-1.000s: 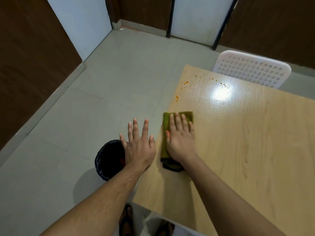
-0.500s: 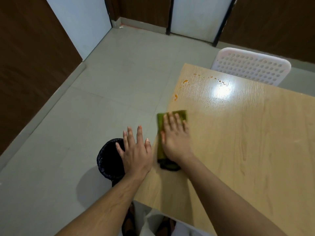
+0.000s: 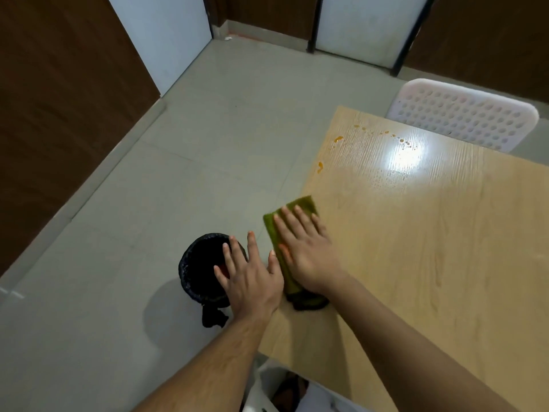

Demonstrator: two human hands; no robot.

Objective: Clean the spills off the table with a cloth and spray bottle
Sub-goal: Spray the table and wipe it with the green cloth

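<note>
**Fingers flat on the cloth at the table's edge**

Fingers [image 3: 292,218] of our right hand [image 3: 306,248] lie straight and spread, pressing the green cloth [image 3: 306,205] flat onto the wooden table [image 3: 416,248]; nothing is curled round it. From the head view, the cloth reaches just past those fingertips and bunches darker under the wrist, right at the table's left edge.

Our left hand [image 3: 252,278] is just beside the right, fingers straight and relaxed, holding nothing; its thumb nearly touches the cloth. Under its fingers, on the grey floor, stands a black bin [image 3: 199,269].

Well beyond the right fingertips, orange spills [image 3: 320,167] dot the table's far corner, near a bright glare. Past them stands a white perforated chair [image 3: 463,114].
</note>
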